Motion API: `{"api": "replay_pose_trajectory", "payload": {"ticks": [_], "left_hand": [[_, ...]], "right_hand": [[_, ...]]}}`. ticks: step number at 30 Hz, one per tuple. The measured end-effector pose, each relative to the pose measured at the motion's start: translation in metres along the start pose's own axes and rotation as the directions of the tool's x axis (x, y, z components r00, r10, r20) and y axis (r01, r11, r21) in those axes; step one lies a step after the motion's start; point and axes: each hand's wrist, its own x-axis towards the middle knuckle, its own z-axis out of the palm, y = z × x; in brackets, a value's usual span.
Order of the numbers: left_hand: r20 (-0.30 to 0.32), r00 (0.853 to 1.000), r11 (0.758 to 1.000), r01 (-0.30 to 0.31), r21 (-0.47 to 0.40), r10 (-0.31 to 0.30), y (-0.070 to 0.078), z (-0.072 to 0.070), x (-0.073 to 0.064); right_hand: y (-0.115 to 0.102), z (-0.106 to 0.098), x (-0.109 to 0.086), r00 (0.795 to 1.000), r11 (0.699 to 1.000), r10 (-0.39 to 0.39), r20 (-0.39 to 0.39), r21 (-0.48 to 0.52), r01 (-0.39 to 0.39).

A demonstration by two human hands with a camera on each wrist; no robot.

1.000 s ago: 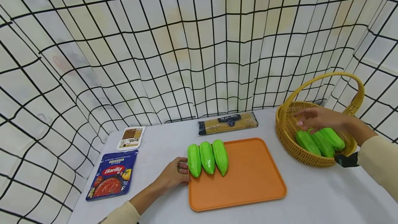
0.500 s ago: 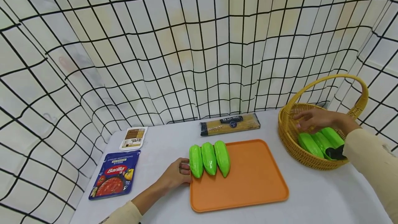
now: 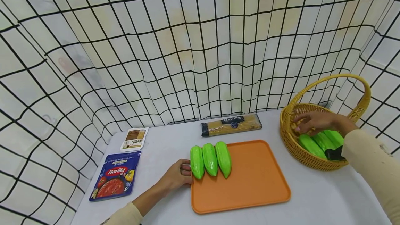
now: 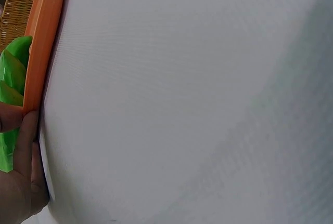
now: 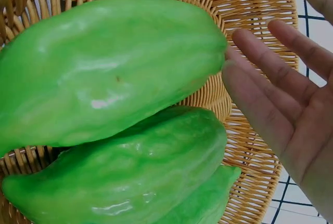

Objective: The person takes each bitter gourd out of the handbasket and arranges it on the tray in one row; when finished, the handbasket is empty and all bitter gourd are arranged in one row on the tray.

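My left hand [image 3: 177, 175] is at the left edge of an orange tray [image 3: 250, 180]. In the left wrist view its thumb lies over the rim and its fingers curl against the outer side, pinching the tray. Three long, glossy green papaya-like fruits [image 3: 210, 159] lie side by side at the tray's far left. My right hand [image 3: 318, 121] reaches over a wicker basket [image 3: 285, 138] and holds nothing. More such green fruits [image 3: 312, 147] lie inside. In the right wrist view, the fingers are extended, fingertips right at the end of the uppermost fruit [image 5: 114, 68].
A spaghetti packet [image 3: 231, 125] lies behind the tray. On the left are a blue Barilla pouch [image 3: 115, 176] and a small brown-and-white packet [image 3: 134, 139]. The basket's tall handle [image 3: 328, 76] arches above the right hand. Black wire mesh [image 3: 218, 51] borders the table's back and sides.
My right hand and forearm have moved slightly further over the basket, the wrist now covering part of the fruits. The left hand keeps its place on the tray. The head view has shifted slightly.
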Motion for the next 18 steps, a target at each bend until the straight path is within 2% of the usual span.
{"api": "replay_pose_trajectory", "payload": {"ticks": [8,18], "left_hand": [[0.006,1.000,1.000,-0.005,-0.003,0.005,0.0001,-0.0006,0.0011],[0.005,1.000,1.000,-0.008,0.002,0.008,-0.0004,-0.0007,0.0011]], "right_hand": [[-0.0030,0.0019,-0.0028,1.000,0.999,0.002,-0.002,-0.034,-0.002],[-0.0004,0.0012,0.0020,0.997,1.000,0.017,0.077,-0.012,-0.016]]}}
